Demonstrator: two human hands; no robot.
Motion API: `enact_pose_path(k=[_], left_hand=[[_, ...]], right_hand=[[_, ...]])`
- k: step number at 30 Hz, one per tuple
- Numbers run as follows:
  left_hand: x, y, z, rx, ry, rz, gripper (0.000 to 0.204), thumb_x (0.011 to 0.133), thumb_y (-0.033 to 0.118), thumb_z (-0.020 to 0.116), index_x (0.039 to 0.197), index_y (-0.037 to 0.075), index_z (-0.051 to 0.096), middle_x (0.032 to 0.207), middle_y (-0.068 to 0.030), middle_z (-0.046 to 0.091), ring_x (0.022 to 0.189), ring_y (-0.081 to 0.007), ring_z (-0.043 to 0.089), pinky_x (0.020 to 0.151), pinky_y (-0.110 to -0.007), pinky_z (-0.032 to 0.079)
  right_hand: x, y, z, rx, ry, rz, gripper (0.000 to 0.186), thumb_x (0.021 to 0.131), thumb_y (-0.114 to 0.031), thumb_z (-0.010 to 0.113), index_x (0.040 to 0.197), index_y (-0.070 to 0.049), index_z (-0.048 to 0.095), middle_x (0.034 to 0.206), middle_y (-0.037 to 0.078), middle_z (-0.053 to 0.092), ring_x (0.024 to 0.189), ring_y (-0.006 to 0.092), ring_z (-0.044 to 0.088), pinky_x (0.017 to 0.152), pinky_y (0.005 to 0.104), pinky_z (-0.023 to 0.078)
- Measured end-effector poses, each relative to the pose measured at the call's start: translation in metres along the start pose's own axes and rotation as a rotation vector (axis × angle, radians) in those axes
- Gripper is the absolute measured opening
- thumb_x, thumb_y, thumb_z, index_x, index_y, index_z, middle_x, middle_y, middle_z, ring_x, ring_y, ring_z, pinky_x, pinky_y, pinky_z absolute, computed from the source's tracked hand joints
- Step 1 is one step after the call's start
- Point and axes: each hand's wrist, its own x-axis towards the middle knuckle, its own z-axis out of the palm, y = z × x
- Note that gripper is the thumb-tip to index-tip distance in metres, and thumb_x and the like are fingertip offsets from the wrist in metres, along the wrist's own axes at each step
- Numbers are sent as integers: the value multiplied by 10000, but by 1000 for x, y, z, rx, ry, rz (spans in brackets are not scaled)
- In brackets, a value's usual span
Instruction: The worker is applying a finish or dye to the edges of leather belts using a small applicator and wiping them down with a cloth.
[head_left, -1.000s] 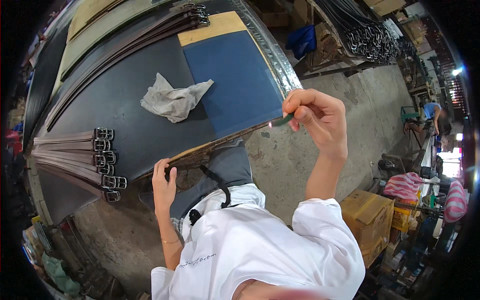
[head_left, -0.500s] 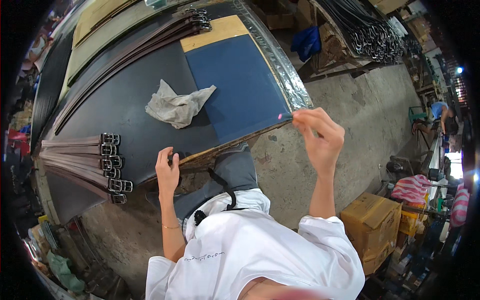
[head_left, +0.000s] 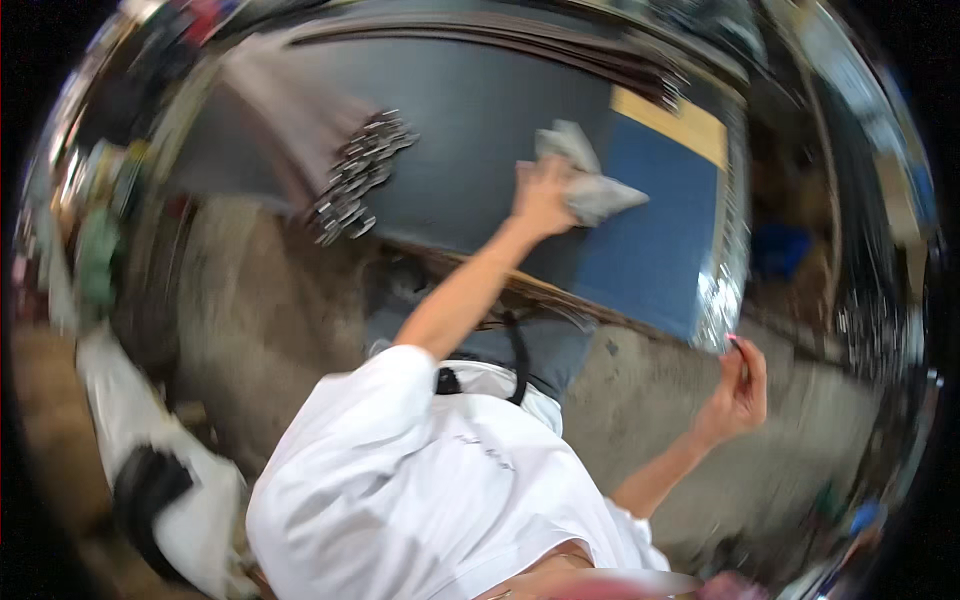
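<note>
My left hand [head_left: 545, 198] reaches over the table onto the crumpled grey cloth [head_left: 602, 198]. Its fingers are blurred and partly hidden at the cloth's left side, so whether they grip it is unclear. The cloth lies across the border between the dark table surface [head_left: 470, 130] and a blue mat [head_left: 655, 210]. Off the table's right corner, my right hand [head_left: 735, 395] is closed in a pinch on a small dark stick-like thing with a bright pink tip [head_left: 733, 338]. Its exact kind is too small to make out.
Brown belts with metal buckles [head_left: 365, 175] lie bundled at the table's left. More dark belts [head_left: 500, 28] run along the far side. Clear plastic [head_left: 718, 300] covers the right edge. Another stack of buckled belts [head_left: 865, 330] stands at the far right, blurred.
The view has turned left. My left hand has moved from the table's near edge out to the cloth. The right hand still pinches the pink-tipped thing near the corner.
</note>
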Motion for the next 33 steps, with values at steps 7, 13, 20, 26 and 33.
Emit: enact_pose_path(k=[7, 13, 20, 26, 33], left_hand=[[-1, -4, -31, -76, 154, -72, 412, 832, 294, 707, 1193, 106, 648, 1361, -152, 525, 1336, -357, 436, 1059, -618, 341], [-93, -92, -165, 241, 457, -369, 208, 798, 175, 704, 954, 38, 713, 1097, -127, 660, 1095, -328, 587, 934, -465, 475], [-116, -189, -199, 679, 317, -597, 207, 803, 109, 676, 992, 32, 708, 1108, -115, 614, 1087, -306, 533, 884, -445, 444], [-116, -211, -194, 675, 295, -476, 108, 786, 77, 656, 863, 29, 715, 1037, -107, 627, 1057, -301, 536, 872, -428, 444], [-107, -212, -201, 746, 224, -423, 117, 795, 103, 632, 847, 19, 694, 975, -94, 607, 1031, -272, 544, 852, -414, 442]], right_hand=[[6, 75, 43, 126, -190, 249, 168, 945, -47, 679, 1083, 44, 711, 858, 71, 683, 733, 117, 606, 686, 261, 501], [17, 86, 97, 261, -298, 391, 197, 942, -60, 690, 1099, 57, 700, 901, 94, 701, 740, 127, 628, 677, 256, 531], [26, 83, 206, 547, -561, 448, 186, 965, -92, 667, 1081, 50, 698, 921, 97, 705, 731, 115, 629, 648, 250, 531], [17, 57, 257, 603, -741, 425, 180, 952, -99, 687, 1076, 30, 711, 885, 40, 683, 740, 73, 592, 654, 215, 483], [13, 77, 278, 502, -769, 470, 167, 937, -112, 713, 1031, 23, 741, 809, -8, 628, 690, 58, 496, 615, 221, 376]])
